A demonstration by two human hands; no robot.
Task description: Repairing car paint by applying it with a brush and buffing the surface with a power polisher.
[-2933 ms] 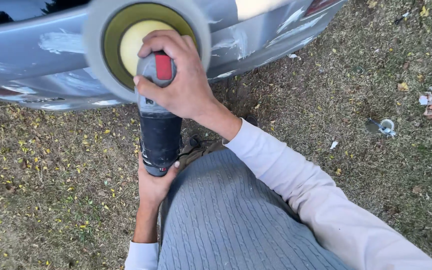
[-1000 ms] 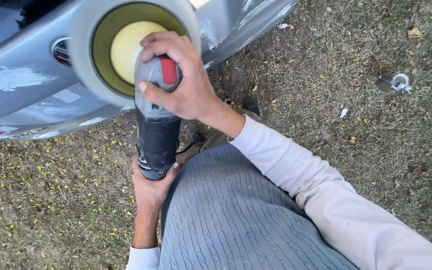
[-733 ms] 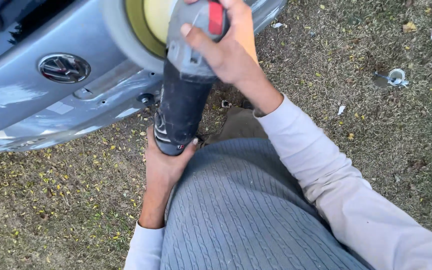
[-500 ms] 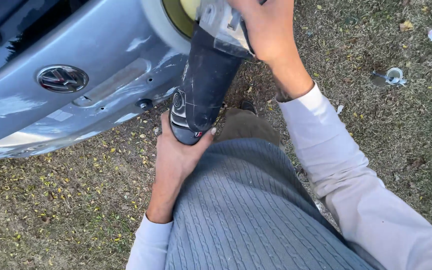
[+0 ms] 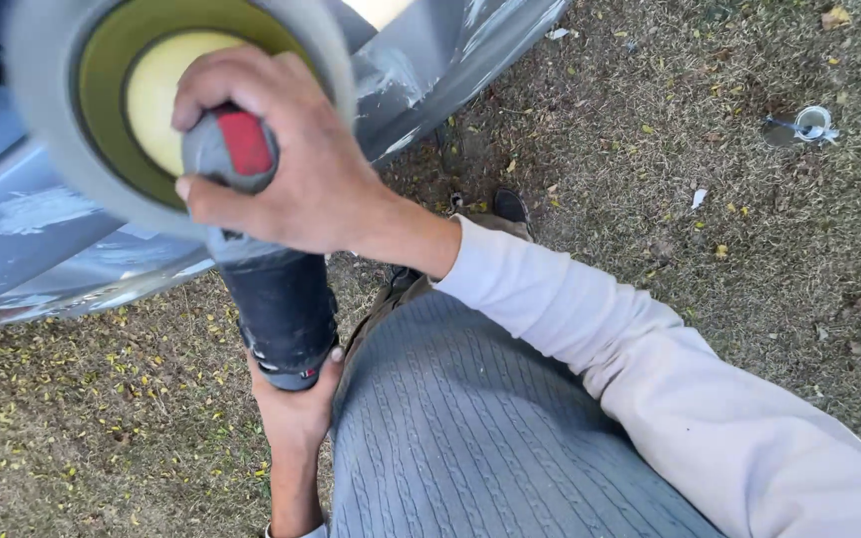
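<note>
Two hands, right hand [image 5: 291,169] atop polisher [image 5: 276,299], left hand [image 5: 296,413] gripping its rear end

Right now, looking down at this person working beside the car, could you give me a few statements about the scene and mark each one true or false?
1. The right hand grips the head of the polisher. True.
2. The left hand rests flat on the grass. False: it holds the rear end of the polisher's dark body.
3. The round polishing pad is at the grey car body panel. True.
4. The ground is smooth concrete. False: it is dry grass with scattered small leaves.
</note>
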